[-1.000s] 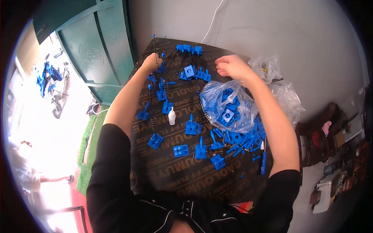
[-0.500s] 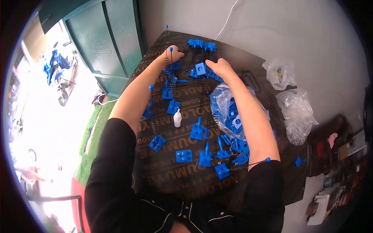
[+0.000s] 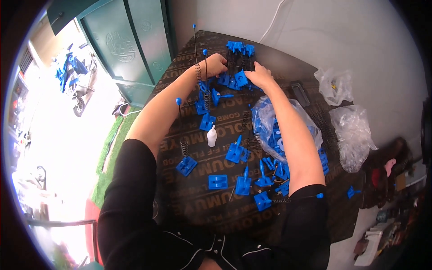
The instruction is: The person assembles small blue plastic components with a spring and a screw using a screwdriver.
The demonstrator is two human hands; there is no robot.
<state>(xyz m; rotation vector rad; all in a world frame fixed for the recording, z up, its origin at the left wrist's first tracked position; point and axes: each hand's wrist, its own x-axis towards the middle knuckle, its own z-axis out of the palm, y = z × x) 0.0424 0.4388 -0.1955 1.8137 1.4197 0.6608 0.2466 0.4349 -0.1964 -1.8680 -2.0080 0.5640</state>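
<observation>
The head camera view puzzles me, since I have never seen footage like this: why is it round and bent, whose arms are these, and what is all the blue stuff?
The camera sits on a person's head and looks down through a fisheye lens, so straight edges curve toward the rim. The two arms coming from the lower edge are that person's own. Both hands work at the far side of a dark board: the left hand and the right hand rest among small blue plastic parts. What the fingers grip is too small to tell. More blue parts lie scattered on the board, some standing with a spring and a blue-tipped rod. A small white bottle stands mid-board, and a clear bag of blue parts lies under the right forearm.
</observation>
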